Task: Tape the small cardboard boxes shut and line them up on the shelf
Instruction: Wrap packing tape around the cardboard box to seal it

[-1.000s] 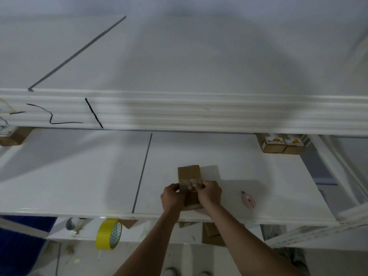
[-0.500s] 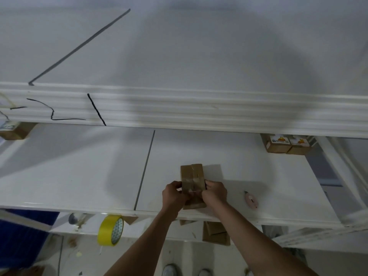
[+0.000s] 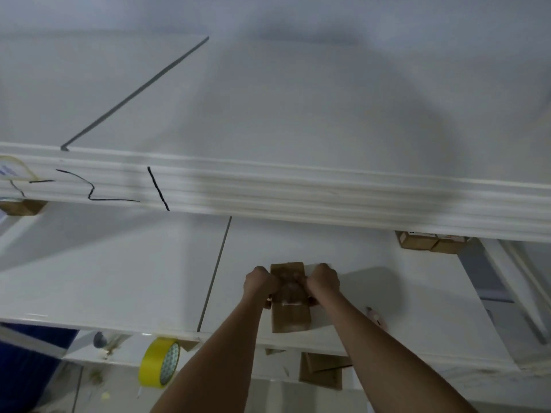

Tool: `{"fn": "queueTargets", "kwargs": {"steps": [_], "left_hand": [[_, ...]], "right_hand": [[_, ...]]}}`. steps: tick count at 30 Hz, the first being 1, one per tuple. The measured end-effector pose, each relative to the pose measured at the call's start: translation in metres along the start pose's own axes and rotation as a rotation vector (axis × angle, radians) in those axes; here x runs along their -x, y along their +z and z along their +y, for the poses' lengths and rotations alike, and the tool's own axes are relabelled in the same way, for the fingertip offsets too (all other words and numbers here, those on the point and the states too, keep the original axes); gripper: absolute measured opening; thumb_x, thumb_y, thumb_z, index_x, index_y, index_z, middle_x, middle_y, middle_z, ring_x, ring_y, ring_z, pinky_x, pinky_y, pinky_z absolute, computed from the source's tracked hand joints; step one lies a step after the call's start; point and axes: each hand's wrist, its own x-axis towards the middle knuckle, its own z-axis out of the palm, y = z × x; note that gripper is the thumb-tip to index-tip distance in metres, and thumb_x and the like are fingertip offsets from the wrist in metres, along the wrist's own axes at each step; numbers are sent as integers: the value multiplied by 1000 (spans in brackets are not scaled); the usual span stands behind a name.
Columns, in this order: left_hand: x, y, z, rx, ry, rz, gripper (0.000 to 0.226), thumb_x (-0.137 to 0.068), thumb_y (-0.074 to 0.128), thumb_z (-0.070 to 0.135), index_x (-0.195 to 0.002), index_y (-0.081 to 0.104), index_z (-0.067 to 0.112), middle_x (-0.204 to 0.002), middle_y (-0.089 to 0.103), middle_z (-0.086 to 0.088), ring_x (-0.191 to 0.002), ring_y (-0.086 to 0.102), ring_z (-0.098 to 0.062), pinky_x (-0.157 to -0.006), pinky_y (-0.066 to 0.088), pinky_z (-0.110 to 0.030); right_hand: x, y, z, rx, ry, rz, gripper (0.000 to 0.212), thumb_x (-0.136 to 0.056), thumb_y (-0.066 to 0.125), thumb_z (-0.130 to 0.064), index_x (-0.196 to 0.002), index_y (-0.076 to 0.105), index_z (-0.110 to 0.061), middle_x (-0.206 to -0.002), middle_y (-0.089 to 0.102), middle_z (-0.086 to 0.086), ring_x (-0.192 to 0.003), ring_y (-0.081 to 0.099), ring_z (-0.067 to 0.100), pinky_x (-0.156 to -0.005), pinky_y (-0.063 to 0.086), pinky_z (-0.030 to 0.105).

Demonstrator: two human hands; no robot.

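While both my hands are curling around the small cardboard box (image 3: 290, 314), I am noting its position: it is sitting on the white shelf (image 3: 119, 278) near the front edge, directly between my fingers. My left hand (image 3: 260, 283) is gripping its left side and my right hand (image 3: 323, 281) its right side, fingers closed on the cardboard, with the thumbs apparently pressing at the top seam, though blur is hiding the detail. A glossy strip, probably clear tape, is showing across the top.

Judgement on handling: it is looking light and fairly stiff, but thin-walled, so squeezing hard is likely denting it. Holding by the two opposite side faces, low down, is seeming safest; taped areas are probably slick.

Beyond my right fingers, two more boxes (image 3: 429, 241) are standing side by side at the shelf's back. A small pink object (image 3: 377, 318) is lying just right of my right forearm. Below my left fingers, a yellow tape roll (image 3: 161, 363) is sitting under the shelf.
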Motion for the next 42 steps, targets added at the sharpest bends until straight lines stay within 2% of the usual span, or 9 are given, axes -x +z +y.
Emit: {"fn": "queueTargets", "kwargs": {"steps": [2, 5, 12, 18, 21, 26, 29, 34, 42], "left_hand": [[-3, 2, 2, -17, 4, 30, 10, -90, 60, 13, -97, 57, 7, -94, 67, -16, -76, 71, -31, -55, 62, -44], [-1, 7, 2, 7, -8, 83, 20, -86, 64, 22, -99, 58, 9, -94, 67, -13, -80, 70, -30, -65, 63, -42], [12, 23, -11, 17, 16, 252, 15, -89, 64, 25, -97, 58, 13, -97, 67, -7, -87, 66, -24, -74, 58, -34], [12, 3, -30, 269, 48, -16, 22, -88, 68, 26, -87, 65, 5, -89, 69, -12, -81, 68, -23, -75, 60, -37], [16, -2, -49, 381, 97, -231, 32, -82, 79, 19, -110, 66, 12, -103, 70, -12, -92, 65, -20, -78, 55, -33], [25, 13, -61, 347, 55, -204, 65, -74, 87, 22, -126, 49, 20, -111, 68, -11, -96, 70, -23, -62, 58, -30], [28, 14, -56, 346, -8, -139, 58, -71, 90, 20, -119, 58, 12, -100, 72, -12, -84, 74, -22, -62, 61, -31], [38, 9, -44, 261, 3, -75, 23, -74, 86, 8, -79, 63, 10, -90, 73, -17, -80, 74, -28, -67, 63, -41], [47, 7, -33, 218, -67, -69, 25, -74, 86, 7, -88, 67, 3, -90, 69, -15, -79, 72, -26, -64, 63, -38]], "right_hand": [[-6, 2, -2, 2, 48, 5, 13, -89, 70, -18, -88, 59, -11, -100, 71, 10, -84, 69, 27, -71, 62, 37], [-5, -2, -5, -29, 101, -27, 23, -88, 74, -21, -82, 55, -11, -87, 64, 6, -86, 67, 26, -64, 55, 30], [10, 6, -3, -16, 65, 49, 23, -93, 70, -32, -98, 63, -10, -103, 71, 8, -89, 68, 23, -65, 50, 30], [21, -14, 14, -181, 20, -175, 38, -95, 64, -43, -98, 62, -6, -87, 61, 5, -81, 62, 22, -60, 42, 26], [26, -18, 31, -92, -85, -264, 32, -93, 70, -32, -72, 53, -15, -68, 53, 0, -62, 52, 12, -54, 36, 23], [36, 5, 46, -110, -76, -254, 19, -87, 74, -26, -83, 69, -8, -76, 66, 3, -68, 63, 15, -59, 47, 24], [30, 14, 44, -174, 65, -251, 26, -78, 80, -30, -89, 70, -8, -84, 72, 6, -75, 69, 19, -65, 58, 28], [20, 13, 42, -250, 191, -306, 44, -65, 86, -24, -100, 66, -7, -93, 71, 10, -81, 70, 26, -71, 64, 40], [25, 14, 37, -165, 103, -236, 37, -73, 82, -24, -100, 61, -11, -95, 68, 8, -82, 68, 24, -64, 63, 36]]}}
